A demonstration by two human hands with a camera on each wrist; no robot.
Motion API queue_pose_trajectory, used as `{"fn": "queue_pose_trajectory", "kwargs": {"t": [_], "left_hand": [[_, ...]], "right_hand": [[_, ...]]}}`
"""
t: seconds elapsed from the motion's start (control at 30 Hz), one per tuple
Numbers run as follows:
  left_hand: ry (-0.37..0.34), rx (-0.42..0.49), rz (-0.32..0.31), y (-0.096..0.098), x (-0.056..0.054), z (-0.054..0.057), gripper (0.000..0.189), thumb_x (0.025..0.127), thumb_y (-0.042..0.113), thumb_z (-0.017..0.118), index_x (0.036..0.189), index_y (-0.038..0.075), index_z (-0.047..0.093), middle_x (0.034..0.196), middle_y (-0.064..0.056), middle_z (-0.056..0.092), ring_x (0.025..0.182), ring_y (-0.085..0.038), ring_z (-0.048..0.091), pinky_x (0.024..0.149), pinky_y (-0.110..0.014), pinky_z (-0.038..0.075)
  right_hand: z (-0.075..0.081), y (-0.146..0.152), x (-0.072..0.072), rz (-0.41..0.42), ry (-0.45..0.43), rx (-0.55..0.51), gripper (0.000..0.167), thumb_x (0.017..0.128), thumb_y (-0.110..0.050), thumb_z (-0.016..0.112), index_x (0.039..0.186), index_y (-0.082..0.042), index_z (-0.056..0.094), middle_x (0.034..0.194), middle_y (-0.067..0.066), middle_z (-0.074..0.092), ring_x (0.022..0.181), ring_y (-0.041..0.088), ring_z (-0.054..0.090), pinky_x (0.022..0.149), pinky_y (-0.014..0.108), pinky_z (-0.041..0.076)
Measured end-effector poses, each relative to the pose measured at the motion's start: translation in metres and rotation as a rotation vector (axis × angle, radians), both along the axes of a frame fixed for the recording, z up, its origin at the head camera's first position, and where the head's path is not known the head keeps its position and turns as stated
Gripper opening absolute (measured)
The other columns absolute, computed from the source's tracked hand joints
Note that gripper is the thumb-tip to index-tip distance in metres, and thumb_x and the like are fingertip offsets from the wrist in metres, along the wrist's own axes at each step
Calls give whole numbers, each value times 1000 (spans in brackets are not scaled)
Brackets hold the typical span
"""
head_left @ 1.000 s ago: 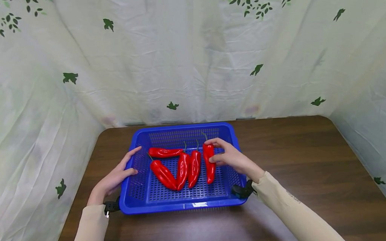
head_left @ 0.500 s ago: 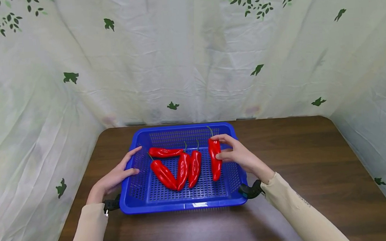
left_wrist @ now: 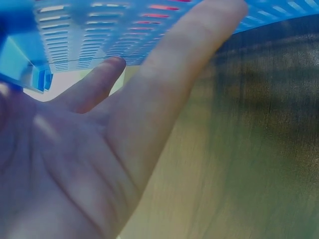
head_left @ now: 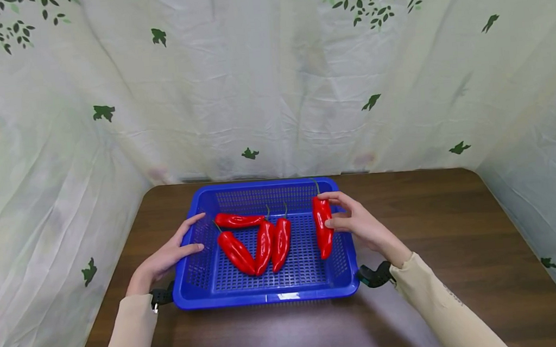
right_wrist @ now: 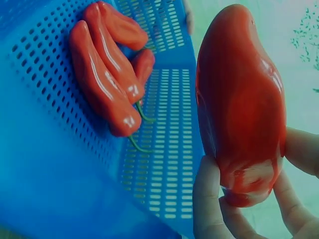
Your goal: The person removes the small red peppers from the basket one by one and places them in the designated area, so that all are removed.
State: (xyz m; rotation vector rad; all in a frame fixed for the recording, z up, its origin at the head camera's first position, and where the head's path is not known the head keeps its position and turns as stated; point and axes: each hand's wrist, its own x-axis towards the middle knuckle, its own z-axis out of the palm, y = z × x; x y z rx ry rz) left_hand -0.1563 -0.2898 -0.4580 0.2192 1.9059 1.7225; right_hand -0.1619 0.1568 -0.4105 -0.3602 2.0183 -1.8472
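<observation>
A red pepper with a green stem is pinched between the thumb and fingers of my right hand. It hangs tip down over the right part of the blue plastic basket, and looms large in the right wrist view. My left hand rests at the basket's left rim, fingers and thumb extended across it. In the left wrist view the palm faces the slotted basket wall. Several more red peppers lie on the left and middle of the basket floor.
The basket stands on a brown wooden table, near its back edge. A pale cloth printed with leaves and birds hangs behind and at both sides. Dark cameras sit on the wrists.
My right hand has moved to the right with the pepper, away from the others. The left hand stays at the basket's left rim, and the basket and other peppers have not moved.
</observation>
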Motion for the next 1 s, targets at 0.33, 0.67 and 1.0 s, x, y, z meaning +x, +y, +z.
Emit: {"fn": "queue_pose_trajectory", "kwargs": {"t": [0.33, 0.67, 1.0], "left_hand": [[16, 1, -3, -1, 1, -2, 72, 96, 6, 51, 152, 28, 11, 145, -31, 19, 110, -45, 52, 77, -56, 51], [26, -31, 12, 0, 1, -1, 71, 97, 8, 50, 152, 29, 11, 147, -29, 16, 110, -47, 52, 74, -56, 51], [57, -58, 25, 1, 1, -3, 70, 97, 10, 50, 152, 29, 12, 150, -26, 10, 114, -50, 47, 75, -55, 52]], "right_hand": [[-1, 17, -1, -15, 24, -54, 54, 89, -2, 58, 140, -6, 41, 143, 21, 35, 103, 33, 61, 84, 44, 51], [-4, 31, -2, -55, 30, -92, 55, 88, 1, 58, 140, -3, 39, 140, 22, 38, 102, 28, 60, 82, 41, 53], [-7, 43, -3, -99, 33, -101, 54, 89, -1, 55, 140, -4, 39, 140, 20, 39, 107, 24, 57, 84, 38, 52]]}}
